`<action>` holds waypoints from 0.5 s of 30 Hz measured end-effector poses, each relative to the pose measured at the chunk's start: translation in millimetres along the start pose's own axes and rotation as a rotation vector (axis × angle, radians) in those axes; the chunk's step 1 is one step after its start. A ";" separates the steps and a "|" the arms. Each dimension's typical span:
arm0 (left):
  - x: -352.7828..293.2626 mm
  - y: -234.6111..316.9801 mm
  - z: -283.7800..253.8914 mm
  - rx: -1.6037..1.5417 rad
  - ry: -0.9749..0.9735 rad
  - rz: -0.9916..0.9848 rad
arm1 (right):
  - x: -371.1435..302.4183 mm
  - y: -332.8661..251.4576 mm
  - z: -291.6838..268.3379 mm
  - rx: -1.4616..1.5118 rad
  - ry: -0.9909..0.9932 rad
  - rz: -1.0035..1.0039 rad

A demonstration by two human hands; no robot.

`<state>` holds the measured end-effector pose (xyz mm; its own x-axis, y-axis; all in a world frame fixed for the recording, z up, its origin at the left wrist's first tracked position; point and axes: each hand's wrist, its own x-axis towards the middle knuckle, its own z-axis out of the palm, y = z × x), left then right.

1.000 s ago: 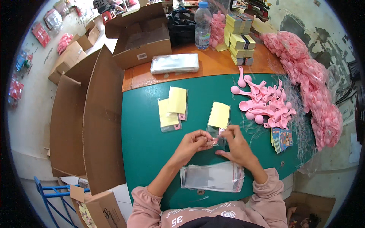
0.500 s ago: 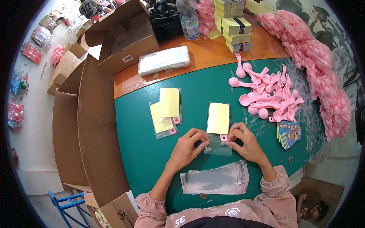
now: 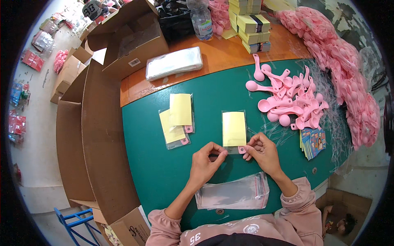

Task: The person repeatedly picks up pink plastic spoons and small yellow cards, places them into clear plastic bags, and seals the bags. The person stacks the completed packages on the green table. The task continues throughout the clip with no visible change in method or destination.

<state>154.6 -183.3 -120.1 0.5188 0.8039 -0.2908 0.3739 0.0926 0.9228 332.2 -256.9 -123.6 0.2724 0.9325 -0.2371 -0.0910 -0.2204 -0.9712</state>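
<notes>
In front of me on the green tabletop lies a clear plastic bag (image 3: 234, 150) holding a yellow card (image 3: 234, 129) and a pink measuring spoon, whose holed handle end (image 3: 241, 150) shows below the card. My left hand (image 3: 208, 163) pinches the bag's lower left corner, thumb and finger together. At the lower right corner, beside the spoon handle, my right hand (image 3: 262, 153) is closed on the bag's edge. Two similar filled bags (image 3: 181, 116) overlap to the left. Flat clear bags (image 3: 232, 192) lie in a pile just below my hands.
Loose pink spoons (image 3: 293, 98) are heaped at right, with a fan of printed cards (image 3: 314, 143) below. Bagged spoons (image 3: 340, 69) line the right edge. Behind stand card stacks (image 3: 253, 30), a bottle (image 3: 202, 24) and a clear bag stack (image 3: 174, 64). Cardboard boxes (image 3: 104, 135) border the left.
The clear flap that stretched below the card has been folded up, so the bag now ends near the spoon handle. My hands stay at its lower corners.
</notes>
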 end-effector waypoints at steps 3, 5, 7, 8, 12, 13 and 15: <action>-0.9 -1.9 3.8 -0.136 0.080 0.038 | -0.1 0.4 2.8 0.024 0.025 -0.021; -0.9 -0.1 3.7 -0.148 0.056 0.026 | 0.1 1.8 2.9 0.046 0.038 -0.034; -1.0 -0.4 3.5 -0.159 0.035 0.016 | -0.2 3.2 2.6 0.013 0.033 -0.056; -0.6 -2.6 3.2 -0.143 0.011 0.024 | -0.5 2.7 2.8 0.015 0.031 -0.057; 0.9 6.4 0.7 -0.035 -0.046 0.041 | 0.1 5.1 2.8 -0.005 0.059 -0.055; 0.8 6.8 0.3 -0.033 -0.044 0.046 | -0.4 5.9 2.1 -0.020 0.078 -0.064; 2.2 3.5 -0.1 -0.071 -0.050 0.029 | -0.3 0.1 -0.2 -0.061 0.096 -0.066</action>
<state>157.0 -181.2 -117.5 0.5673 0.7765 -0.2742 0.3036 0.1122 0.9462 332.3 -257.2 -123.7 0.3669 0.9143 -0.1714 -0.0127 -0.1793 -0.9837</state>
